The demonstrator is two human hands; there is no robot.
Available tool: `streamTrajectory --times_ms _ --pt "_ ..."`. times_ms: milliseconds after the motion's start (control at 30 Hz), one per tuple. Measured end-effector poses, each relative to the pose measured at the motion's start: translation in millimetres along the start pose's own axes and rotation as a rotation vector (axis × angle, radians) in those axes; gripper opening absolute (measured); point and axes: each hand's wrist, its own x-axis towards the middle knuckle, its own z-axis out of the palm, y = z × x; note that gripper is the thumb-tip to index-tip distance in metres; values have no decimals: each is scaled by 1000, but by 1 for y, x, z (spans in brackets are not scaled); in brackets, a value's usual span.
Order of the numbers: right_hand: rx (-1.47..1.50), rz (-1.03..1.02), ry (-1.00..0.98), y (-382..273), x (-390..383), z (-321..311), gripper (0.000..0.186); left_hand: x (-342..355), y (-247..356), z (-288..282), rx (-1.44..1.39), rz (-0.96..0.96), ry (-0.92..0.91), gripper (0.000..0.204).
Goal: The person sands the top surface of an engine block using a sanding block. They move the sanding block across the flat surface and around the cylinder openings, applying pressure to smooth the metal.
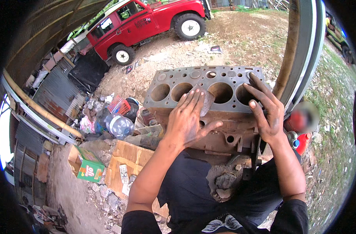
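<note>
Looking down past a black T-shirt, you get both bare hands over an engine block. It's right in front of the person, flat top face up, with four big bores in a row and rusty brown sides. Left hand is laid out flat, fingers straight and thumb stuck out to the side, pressing a grey-brown pad onto the top face between the two middle bores. Could be sandpaper, can't tell for sure. Right hand is open with fingers spread at the right-end bore, holding nothing that I can see; can't tell if it's actually touching the metal.

My read: this is the rubbing-down step on that top face. Next move probably calls for flat, even pressure along the face, without letting the pad dip into a bore, with the right hand steadying.

Further out on the left there's a green carton, some flattened cardboard, a clear plastic bottle and a red basket. Way back, a red off-roader sits on the dirt.
</note>
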Motion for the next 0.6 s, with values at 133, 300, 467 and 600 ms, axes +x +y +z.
streamTrajectory --times_ms 133,300,467,600 --pt "-11 61 21 8 5 9 42 39 -18 17 48 7 123 106" --pt "-97 55 46 14 9 4 42 37 -18 19 4 74 52 98" --pt "2 89 151 27 12 -4 42 37 -6 15 25 95 47 92" --pt "86 157 179 37 16 1 43 79 -25 33 -48 103 102 94"
